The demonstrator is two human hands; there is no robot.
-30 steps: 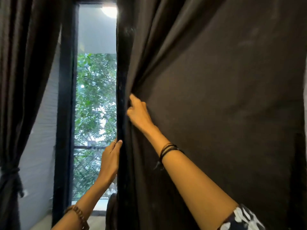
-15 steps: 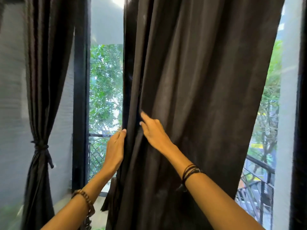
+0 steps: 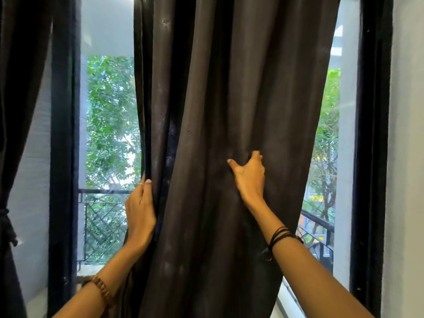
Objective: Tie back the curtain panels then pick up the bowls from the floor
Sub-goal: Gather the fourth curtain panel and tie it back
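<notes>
A dark brown curtain panel (image 3: 229, 99) hangs down the middle of the window, gathered into folds. My left hand (image 3: 140, 214) is wrapped around the panel's left edge. My right hand (image 3: 249, 177) presses into the folds further right, fingers bunching the cloth. A second dark curtain panel (image 3: 16, 111) hangs at the far left, tied with a cord (image 3: 5, 222) low down. No bowls are in view.
Black window frames stand at the left (image 3: 62, 157) and at the right (image 3: 371, 157). A white wall (image 3: 406, 157) lies at the far right. Behind the glass are a balcony railing (image 3: 103, 226) and green trees (image 3: 110, 122).
The curtain has been gathered inward, baring the window on its right side. My right hand has slid rightward across the cloth. My left hand stays on the left edge.
</notes>
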